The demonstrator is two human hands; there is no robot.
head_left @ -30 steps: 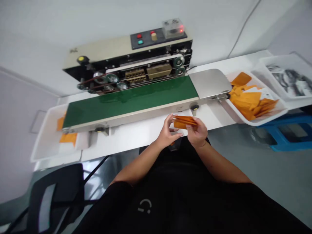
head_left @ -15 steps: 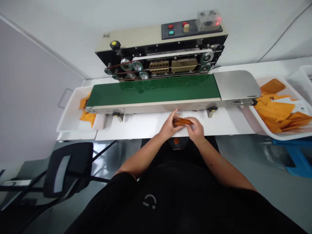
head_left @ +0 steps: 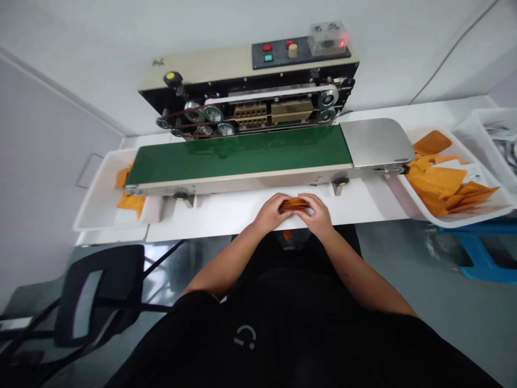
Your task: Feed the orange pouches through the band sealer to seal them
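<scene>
Between my two hands, low over the front of the white table [head_left: 226,214], is a small stack of orange packets [head_left: 294,204]. My left hand [head_left: 270,213] is curled around the left end of the stack. The right end sits in my right hand [head_left: 317,214], fingers behind and thumb in front. Just beyond my hands runs the green conveyor belt [head_left: 242,159] of a band sealing machine [head_left: 202,67]. What is printed on the packets, if anything, is too small to make out.
A white bin [head_left: 428,213] with orange packets stands at the right, above a blue stool [head_left: 476,250]. Another white bin [head_left: 95,202] with several orange packets is at the left. A black chair [head_left: 109,275] stands at the lower left.
Both hands have closed more evenly around the ends of the packet stack, which was tilted and now lies more level. My view has shifted slightly, moving the machine leftward in the picture.
</scene>
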